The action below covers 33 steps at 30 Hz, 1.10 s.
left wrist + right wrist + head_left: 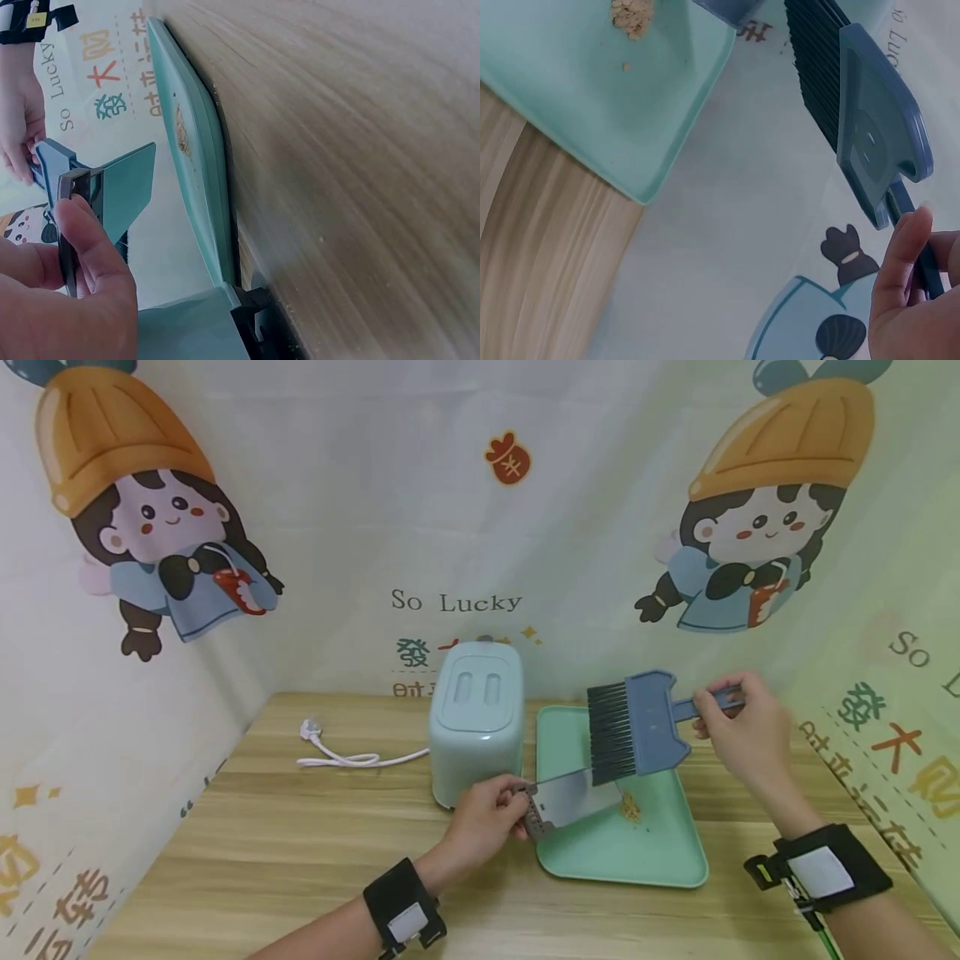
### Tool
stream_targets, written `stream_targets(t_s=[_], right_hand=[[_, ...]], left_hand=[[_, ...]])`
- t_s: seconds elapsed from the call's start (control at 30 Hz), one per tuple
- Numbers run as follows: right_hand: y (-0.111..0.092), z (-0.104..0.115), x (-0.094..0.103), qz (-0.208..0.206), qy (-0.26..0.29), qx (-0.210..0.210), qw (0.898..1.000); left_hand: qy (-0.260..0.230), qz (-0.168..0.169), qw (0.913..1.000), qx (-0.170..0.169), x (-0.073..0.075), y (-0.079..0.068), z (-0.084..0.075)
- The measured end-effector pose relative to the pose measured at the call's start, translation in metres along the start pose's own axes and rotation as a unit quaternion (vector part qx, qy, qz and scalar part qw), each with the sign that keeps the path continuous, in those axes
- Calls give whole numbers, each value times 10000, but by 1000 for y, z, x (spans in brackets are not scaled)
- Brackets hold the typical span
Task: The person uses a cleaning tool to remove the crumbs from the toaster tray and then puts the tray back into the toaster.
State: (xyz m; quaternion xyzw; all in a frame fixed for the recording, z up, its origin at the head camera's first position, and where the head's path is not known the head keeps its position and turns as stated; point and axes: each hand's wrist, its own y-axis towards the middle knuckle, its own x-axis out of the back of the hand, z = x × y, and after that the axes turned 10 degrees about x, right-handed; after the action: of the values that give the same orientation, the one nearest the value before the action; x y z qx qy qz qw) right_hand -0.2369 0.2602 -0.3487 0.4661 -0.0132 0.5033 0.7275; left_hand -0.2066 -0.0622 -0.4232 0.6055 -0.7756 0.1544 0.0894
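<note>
By its grey end, my left hand pinches a flat metal crumb tray, which sticks out over the mint-green tray. My right hand grips the handle of a blue brush with dark bristles. In the head view the bristle ends overlap the far part of the crumb tray; whether they touch it I cannot tell. A small heap of light crumbs lies on the green tray, with a few bits scattered around it.
A pale mint toaster with a lidded top stands left of the green tray. Its white cord and plug lie on the wooden table. Printed cloth hangs behind and at both sides.
</note>
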Motion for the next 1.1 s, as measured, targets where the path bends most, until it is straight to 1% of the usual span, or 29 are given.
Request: stream_targets(t_s=[0.07,0.17,0.37,0.47,0.57,0.7,0.83,0.97,1.1], right_hand=[[1,-2,-6,22,-32,54,10000],[-1,-9,-10,9,-129,44,9999],[-11,-21,2,-131,-521,-217,9983],[-11,-22,7,-310,-362,-373,9982],[-9,-17,6,-434,-109,-455,9980],[-6,-10,-3,-318,84,-383,9987],[-11,-9,-8,-118,291,-174,9994],[-22,-15,0,61,215,-67,9997],[-28,-24,13,138,27,-242,9996]], left_hand=[[-11,15,10000,4,0,0,-1],[-43,36,10000,13,0,-2,-1],[29,-20,10000,-17,1,-2,1],[66,-19,10000,15,3,-1,2],[41,-3,10000,19,3,-2,3],[-10,-35,10000,-6,4,-3,3],[-84,-98,9999,-22,5,-3,3],[-82,-128,9999,-62,5,-2,2],[-35,-132,9999,-85,6,-1,1]])
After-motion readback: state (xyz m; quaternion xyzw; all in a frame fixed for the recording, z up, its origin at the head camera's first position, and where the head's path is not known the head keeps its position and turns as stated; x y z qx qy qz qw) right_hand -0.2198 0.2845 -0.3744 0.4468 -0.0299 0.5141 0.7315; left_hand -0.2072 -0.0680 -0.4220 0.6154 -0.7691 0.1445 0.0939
